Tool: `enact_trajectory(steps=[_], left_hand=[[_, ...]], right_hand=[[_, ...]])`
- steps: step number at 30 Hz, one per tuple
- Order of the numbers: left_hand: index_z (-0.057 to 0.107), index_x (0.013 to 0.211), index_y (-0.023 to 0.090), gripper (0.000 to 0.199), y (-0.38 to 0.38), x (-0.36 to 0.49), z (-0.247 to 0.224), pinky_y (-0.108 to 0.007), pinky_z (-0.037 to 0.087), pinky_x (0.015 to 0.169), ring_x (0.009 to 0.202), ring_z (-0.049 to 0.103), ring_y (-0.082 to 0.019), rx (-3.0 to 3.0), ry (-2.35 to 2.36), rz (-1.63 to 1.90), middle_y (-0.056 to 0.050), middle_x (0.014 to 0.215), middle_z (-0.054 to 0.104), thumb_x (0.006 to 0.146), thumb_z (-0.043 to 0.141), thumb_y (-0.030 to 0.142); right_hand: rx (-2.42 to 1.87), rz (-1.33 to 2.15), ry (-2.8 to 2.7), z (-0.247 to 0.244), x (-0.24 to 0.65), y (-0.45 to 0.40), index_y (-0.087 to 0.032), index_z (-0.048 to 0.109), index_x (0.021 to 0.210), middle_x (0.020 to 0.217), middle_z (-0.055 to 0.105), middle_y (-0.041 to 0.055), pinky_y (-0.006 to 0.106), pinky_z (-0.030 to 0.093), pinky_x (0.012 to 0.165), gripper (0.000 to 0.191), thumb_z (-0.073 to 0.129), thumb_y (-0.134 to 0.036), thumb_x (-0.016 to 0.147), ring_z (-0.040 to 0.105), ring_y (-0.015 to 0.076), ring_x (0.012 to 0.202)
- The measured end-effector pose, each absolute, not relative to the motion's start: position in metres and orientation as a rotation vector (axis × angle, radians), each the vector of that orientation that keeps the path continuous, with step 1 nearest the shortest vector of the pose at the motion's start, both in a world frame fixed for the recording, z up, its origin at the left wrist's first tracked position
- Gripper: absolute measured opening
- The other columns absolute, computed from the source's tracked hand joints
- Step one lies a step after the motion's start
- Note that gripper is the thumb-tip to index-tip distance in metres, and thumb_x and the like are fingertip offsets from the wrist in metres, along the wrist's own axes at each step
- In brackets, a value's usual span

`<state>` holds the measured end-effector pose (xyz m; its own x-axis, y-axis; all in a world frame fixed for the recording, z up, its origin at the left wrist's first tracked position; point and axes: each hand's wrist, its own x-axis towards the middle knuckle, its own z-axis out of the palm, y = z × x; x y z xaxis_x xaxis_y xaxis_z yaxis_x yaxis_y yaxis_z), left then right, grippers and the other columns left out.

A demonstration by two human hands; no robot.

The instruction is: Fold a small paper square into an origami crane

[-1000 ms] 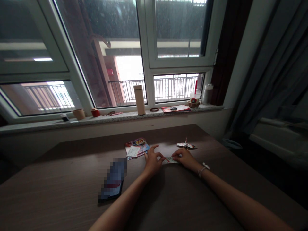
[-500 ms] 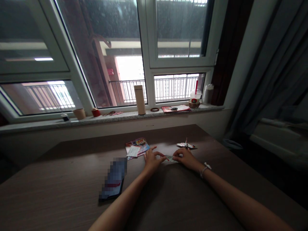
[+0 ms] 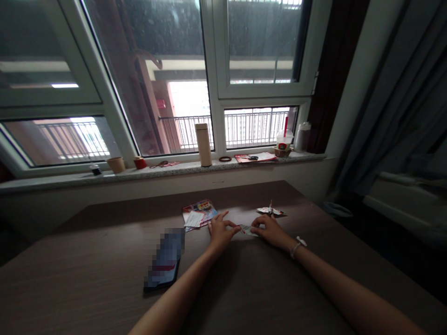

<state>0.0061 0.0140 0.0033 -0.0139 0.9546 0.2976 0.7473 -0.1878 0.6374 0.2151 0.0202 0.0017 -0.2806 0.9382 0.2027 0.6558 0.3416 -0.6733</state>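
Note:
A small folded piece of paper point(image 3: 249, 231), pale with printed marks, lies low over the table between my hands. My left hand point(image 3: 220, 231) pinches its left end between thumb and index finger, other fingers raised. At the opposite end, the curled fingers of my right hand point(image 3: 268, 228) grip the paper and cover its edge. Just beyond the right hand sits a folded paper crane point(image 3: 270, 211). Beside my left fingers is a colourful printed sheet point(image 3: 206, 206) with a smaller white paper point(image 3: 194, 219) on top. A phone point(image 3: 166, 260) with a blurred screen rests left of my left forearm.
The brown table point(image 3: 87, 260) reaches toward a windowsill point(image 3: 174, 170). Along the sill stand a beige flask point(image 3: 203, 145), a paper cup point(image 3: 116, 164), a red spool-like item point(image 3: 139, 162), scissors point(image 3: 252, 158) on red papers, a drink cup point(image 3: 283, 141) and a white bottle point(image 3: 302, 137).
The fingertips of my left hand have drawn back slightly at the paper's left end. My right hand and the other things stay where they were.

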Motion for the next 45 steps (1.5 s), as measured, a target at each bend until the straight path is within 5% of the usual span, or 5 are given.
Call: enact_trajectory(steps=[8, 16, 22, 35, 45], left_hand=[[0.074, 0.095, 0.028, 0.030, 0.011, 0.009, 0.004, -0.061, 0.017, 0.112, 0.133, 0.036, -0.032, 2.011, 1.758, 0.980, -0.006, 0.102, 0.074, 0.066, 0.081, 0.034], [0.077, 0.077, 0.029, 0.004, 0.009, 0.008, 0.011, -0.063, 0.013, 0.113, 0.134, 0.035, -0.032, 1.937, 1.836, 1.016, 0.000, 0.142, 0.053, 0.075, 0.074, 0.032], [0.074, 0.065, 0.025, 0.009, 0.010, 0.008, 0.010, -0.054, 0.024, 0.112, 0.128, 0.040, -0.029, 1.959, 1.861, 1.080, 0.001, 0.137, 0.058, 0.074, 0.075, 0.027], [0.075, 0.102, 0.036, 0.020, 0.008, 0.004, 0.008, -0.062, 0.018, 0.113, 0.136, 0.034, -0.031, 2.029, 1.945, 0.982, -0.001, 0.146, 0.048, 0.084, 0.066, 0.038], [0.074, 0.101, 0.044, 0.019, -0.007, 0.012, 0.002, -0.072, 0.008, 0.110, 0.136, 0.032, -0.033, 2.365, 1.892, 0.747, -0.002, 0.145, 0.046, 0.085, 0.063, 0.044]], right_hand=[[-1.364, 0.655, -2.056, 0.010, 0.208, 0.012, -0.021, 0.072, 0.087, 0.095, 0.069, 0.0057, 0.055, 0.007, 0.113, 0.016, 0.066, -0.034, 0.079, 0.057, 0.0247, 0.104], [-1.357, 0.691, -2.042, 0.011, 0.207, 0.013, -0.022, 0.069, 0.097, 0.086, 0.067, 0.0022, 0.054, 0.011, 0.112, 0.020, 0.064, -0.029, 0.079, 0.057, 0.0238, 0.102], [-1.354, 0.707, -2.048, 0.007, 0.205, 0.014, -0.022, 0.067, 0.097, 0.078, 0.064, -0.0010, 0.051, 0.020, 0.108, 0.020, 0.064, -0.024, 0.078, 0.059, 0.0215, 0.093], [-1.485, 0.656, -2.034, 0.004, 0.210, 0.018, -0.023, 0.067, 0.097, 0.084, 0.066, 0.0002, 0.046, 0.028, 0.100, 0.021, 0.062, -0.023, 0.077, 0.058, 0.0216, 0.093], [-1.528, 0.439, -2.057, -0.005, 0.208, 0.016, -0.027, 0.066, 0.098, 0.105, 0.064, 0.0019, 0.052, 0.023, 0.106, 0.019, 0.062, -0.026, 0.079, 0.048, 0.0261, 0.113]])
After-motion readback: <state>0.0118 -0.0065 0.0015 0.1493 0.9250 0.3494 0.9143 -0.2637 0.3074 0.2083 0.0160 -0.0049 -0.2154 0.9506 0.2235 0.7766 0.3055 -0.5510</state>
